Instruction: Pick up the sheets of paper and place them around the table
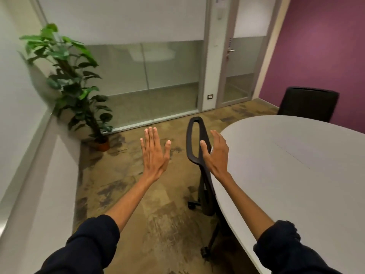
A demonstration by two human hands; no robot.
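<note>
Both hands are held out empty with fingers spread: the left hand (154,153) over the carpet (138,194), the right hand (216,153) at the black chair back (194,143). The pale grey oval table (296,175) is seen at three o'clock, its smooth top crossed by a faint seam. A potted plant (77,84) stands at ten o'clock.

Head camera looks forward and down past the table (286,175) edge.
</note>
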